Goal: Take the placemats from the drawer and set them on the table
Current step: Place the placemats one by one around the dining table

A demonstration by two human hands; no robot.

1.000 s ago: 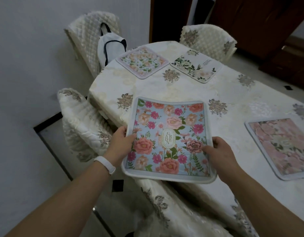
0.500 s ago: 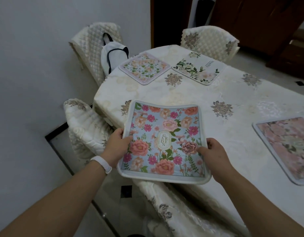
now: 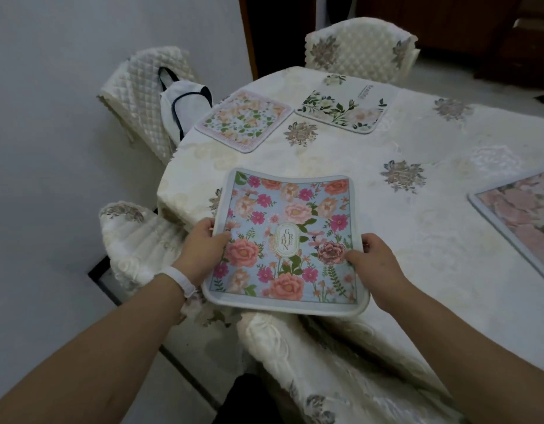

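- Your left hand (image 3: 200, 249) pinches the left edge of the blue mat (image 3: 287, 240), thumb on top.
- Your right hand (image 3: 376, 264) pinches the right edge the same way.
- The blue mat is at 6 o'clock on the desk (image 3: 417, 240). Its far part is over the cloth. Its near edge sticks out past the desk edge, toward you. I cannot tell if the far part touches the cloth yet.
- Three more mats lie on the desk: a pink one (image 3: 244, 119) at 11 o'clock, a white one (image 3: 344, 108) at 12 o'clock, and a rosy one (image 3: 521, 221) at 3 o'clock.
- If you let go now, the mat could tip and slide off to the floor, because so much of it hangs past the edge.
- The mat is soft and bends in the middle. If you push it forward, it could fold or bunch up.
- The cloth looks smooth and loose. Sliding the mat could drag the cloth and make wrinkles.
- Let go with both hands together, or the mat could turn crooked.
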